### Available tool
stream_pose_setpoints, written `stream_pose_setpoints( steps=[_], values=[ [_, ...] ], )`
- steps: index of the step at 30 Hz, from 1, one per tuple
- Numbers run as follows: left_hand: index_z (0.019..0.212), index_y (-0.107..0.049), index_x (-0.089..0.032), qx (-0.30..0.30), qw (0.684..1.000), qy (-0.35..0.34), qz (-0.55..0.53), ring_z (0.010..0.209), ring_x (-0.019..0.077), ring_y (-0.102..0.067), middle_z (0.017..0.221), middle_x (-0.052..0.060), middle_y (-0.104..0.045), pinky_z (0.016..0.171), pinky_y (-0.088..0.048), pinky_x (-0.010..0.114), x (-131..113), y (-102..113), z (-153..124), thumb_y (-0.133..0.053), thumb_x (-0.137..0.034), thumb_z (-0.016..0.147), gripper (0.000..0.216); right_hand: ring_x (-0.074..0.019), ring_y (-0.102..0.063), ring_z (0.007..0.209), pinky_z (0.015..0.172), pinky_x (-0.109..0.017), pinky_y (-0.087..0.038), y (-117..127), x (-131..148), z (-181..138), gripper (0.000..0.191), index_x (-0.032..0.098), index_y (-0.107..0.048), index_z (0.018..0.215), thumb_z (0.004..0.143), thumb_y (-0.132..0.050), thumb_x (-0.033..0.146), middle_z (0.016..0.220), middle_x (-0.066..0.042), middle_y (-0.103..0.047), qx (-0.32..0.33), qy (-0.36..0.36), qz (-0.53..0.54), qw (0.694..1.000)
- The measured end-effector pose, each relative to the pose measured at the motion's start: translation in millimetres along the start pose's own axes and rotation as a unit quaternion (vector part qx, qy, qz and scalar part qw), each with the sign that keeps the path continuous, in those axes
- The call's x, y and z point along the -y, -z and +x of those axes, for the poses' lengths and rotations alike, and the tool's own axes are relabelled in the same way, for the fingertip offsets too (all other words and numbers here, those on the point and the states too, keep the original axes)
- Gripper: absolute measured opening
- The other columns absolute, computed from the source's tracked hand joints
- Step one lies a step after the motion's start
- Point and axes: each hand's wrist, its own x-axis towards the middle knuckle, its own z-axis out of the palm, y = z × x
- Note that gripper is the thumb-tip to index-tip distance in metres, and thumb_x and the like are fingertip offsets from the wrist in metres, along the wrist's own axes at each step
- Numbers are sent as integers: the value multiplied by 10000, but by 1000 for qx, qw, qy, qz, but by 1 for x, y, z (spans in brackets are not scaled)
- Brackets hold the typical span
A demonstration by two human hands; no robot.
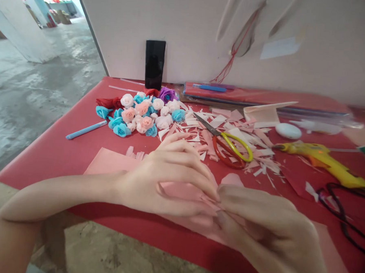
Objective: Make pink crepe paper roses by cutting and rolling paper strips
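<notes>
My left hand (164, 180) and my right hand (257, 222) meet over the near edge of a red table (56, 150). Both pinch the same piece of pink crepe paper (182, 191), fingertips touching around it. More pink paper (107, 163) lies flat under and behind my left wrist. A heap of small paper roses (141, 112) in pink, white, blue, red and purple sits further back to the left.
Scissors with red and yellow handles (230, 149) lie among pink paper scraps (261, 157). A yellow glue gun (325, 158) with a black cord rests at right. A blue pen (86, 130), a black phone (155, 64) against the wall and stacked paper packs (264, 98) are behind.
</notes>
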Motion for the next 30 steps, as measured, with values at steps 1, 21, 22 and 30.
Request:
stream_pose_setpoints(
  steps=[1, 21, 22, 30],
  values=[
    [736, -611, -171, 0, 1000, -1, 2, 686, 121, -554, 720, 26, -691, 727, -435, 296, 0, 0, 0, -633, -236, 724, 70, -51, -381, 411, 382, -136, -303, 0, 0, 0, 253, 161, -397, 522, 736, -451, 38, 457, 42, -376, 0, -1, -2, 1000],
    [736, -546, -163, 17, 999, 27, -22, 661, 104, -571, 735, 30, -678, 769, -430, 311, -1, -1, -1, -615, -177, 714, 75, -66, -454, 406, 359, -128, -351, 0, 0, -1, 227, 164, -506, 559, 778, -484, 110, 472, 24, -487, 21, -37, 21, 999],
    [739, -544, -160, 17, 999, 28, -24, 671, 106, -571, 740, 33, -675, 776, -428, 313, -1, -1, -1, -612, -179, 716, 74, -64, -447, 408, 362, -126, -349, 0, 0, -1, 240, 163, -492, 551, 786, -480, 113, 472, 26, -479, 28, -41, 18, 999],
    [702, -530, -140, 10, 999, 9, -51, 683, 109, -567, 713, 46, -655, 747, -439, 289, 2, -6, -3, -599, -144, 701, 69, -32, -384, 395, 350, -95, -299, -1, 2, 7, 328, 147, -445, 485, 811, -479, 167, 441, 52, -398, 64, -69, 37, 995]
  ],
)
